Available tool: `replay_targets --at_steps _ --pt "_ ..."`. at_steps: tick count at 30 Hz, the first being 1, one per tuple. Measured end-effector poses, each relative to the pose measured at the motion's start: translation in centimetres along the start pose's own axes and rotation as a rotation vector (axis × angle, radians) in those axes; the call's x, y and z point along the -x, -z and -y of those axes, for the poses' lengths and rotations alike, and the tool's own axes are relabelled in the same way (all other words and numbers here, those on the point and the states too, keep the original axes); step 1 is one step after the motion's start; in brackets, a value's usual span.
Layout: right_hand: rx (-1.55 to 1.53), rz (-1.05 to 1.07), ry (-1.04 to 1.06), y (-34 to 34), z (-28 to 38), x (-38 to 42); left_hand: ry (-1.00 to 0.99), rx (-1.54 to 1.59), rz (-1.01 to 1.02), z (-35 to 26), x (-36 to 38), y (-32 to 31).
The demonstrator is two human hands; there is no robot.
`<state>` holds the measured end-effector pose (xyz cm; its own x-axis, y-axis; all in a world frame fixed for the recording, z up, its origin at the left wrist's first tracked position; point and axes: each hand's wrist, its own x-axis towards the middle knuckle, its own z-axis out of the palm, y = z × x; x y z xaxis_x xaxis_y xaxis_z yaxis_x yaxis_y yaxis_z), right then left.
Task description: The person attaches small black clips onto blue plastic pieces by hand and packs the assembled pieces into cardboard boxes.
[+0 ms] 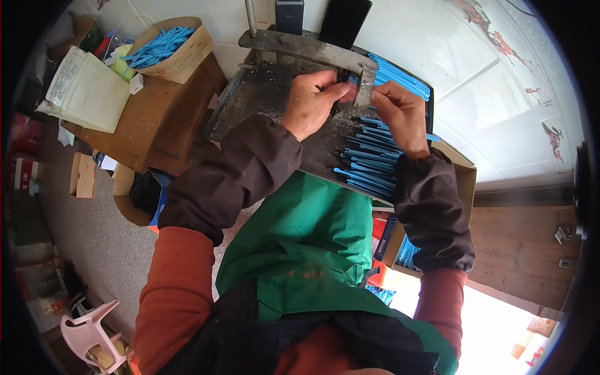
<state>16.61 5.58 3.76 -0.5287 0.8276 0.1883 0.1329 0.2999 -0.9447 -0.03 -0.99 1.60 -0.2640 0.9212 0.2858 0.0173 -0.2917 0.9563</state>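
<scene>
My left hand is closed in a pinch, thumb against fingertips, beside the post of a worn metal press. On the other side of that post my right hand pinches too. What lies between the fingertips of either hand is too small and hidden to make out; a bit of blue shows near the post. Below my right hand, a row of thin blue strips with rounded ends lies on the dark metal worktop. Further blue strips lie along the back right edge.
A cardboard box of blue strips stands on a wooden cabinet at left. Behind the press leans a dark phone-like slab against the tiled wall. Under my right forearm is another box with blue strips. A pink chair stands lower left.
</scene>
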Motion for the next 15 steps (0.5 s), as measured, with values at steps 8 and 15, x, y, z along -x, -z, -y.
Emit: replay_targets --at_steps 8,15 --pt "0.300 0.121 0.098 3.4 1.2 -0.7 -0.123 0.009 -0.044 1.1 -0.2 0.6" --pt "1.007 0.223 0.415 5.6 -3.9 -1.1 -0.023 0.147 0.110 1.1 -0.1 0.1"
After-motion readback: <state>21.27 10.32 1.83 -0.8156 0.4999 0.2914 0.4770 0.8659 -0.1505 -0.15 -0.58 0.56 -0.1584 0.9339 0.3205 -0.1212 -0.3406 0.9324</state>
